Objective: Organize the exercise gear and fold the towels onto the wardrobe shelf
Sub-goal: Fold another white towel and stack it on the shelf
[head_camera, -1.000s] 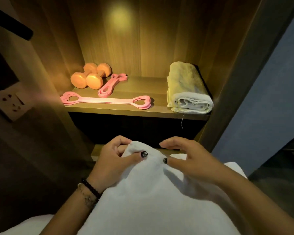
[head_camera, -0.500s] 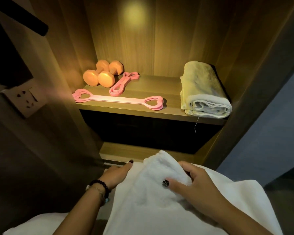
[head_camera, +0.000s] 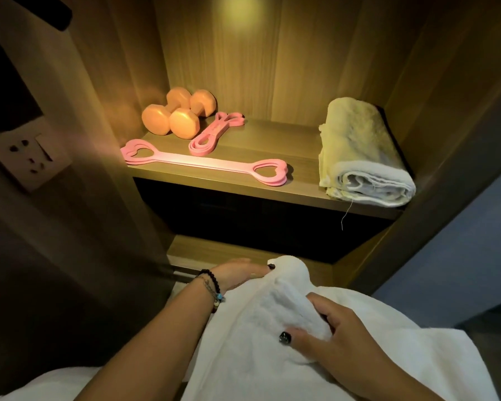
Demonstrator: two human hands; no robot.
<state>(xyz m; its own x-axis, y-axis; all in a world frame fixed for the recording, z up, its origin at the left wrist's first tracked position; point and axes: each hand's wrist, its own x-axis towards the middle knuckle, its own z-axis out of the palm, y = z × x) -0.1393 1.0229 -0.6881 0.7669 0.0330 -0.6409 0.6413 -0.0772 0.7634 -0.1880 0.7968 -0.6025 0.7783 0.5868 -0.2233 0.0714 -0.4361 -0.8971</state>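
A white towel lies in front of me, below the wardrobe shelf. My right hand grips a bunched fold of it, thumb and fingers curled round the cloth. My left hand holds the towel's top edge at its left side, fingers partly hidden behind the fabric. On the shelf lie two orange dumbbells at the back left, a short pink resistance band beside them, and a long pink band with heart-shaped ends along the front. A folded towel sits at the shelf's right.
A lower wooden ledge runs under the dark gap beneath the shelf. A wall socket is on the left panel. A grey wall stands to the right. More white cloth shows at the bottom left.
Both hands dropped lower with the white towel. The right hand slid down and now bunches a fold; the left hand stays at the top edge. The view moved closer to the shelf.
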